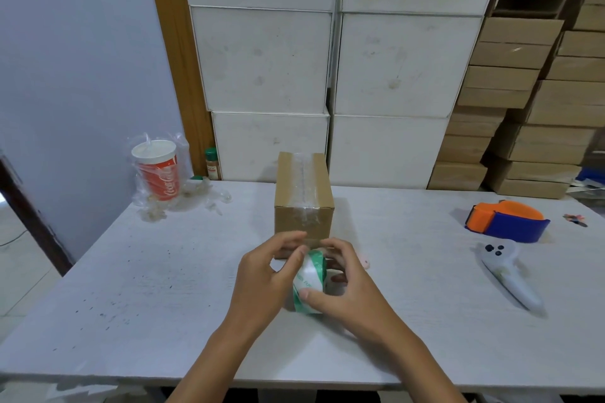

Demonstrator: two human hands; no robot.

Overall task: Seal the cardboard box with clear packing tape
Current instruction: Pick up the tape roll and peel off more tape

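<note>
We hold the tape roll (309, 285) in both hands just above the bench (131, 288): right hand (343, 288) gripping its side, left hand (265, 275) pinching at the top edge. Cardboard box (303, 196) sits just beyond the hands, clear tape on its top seam.
</note>
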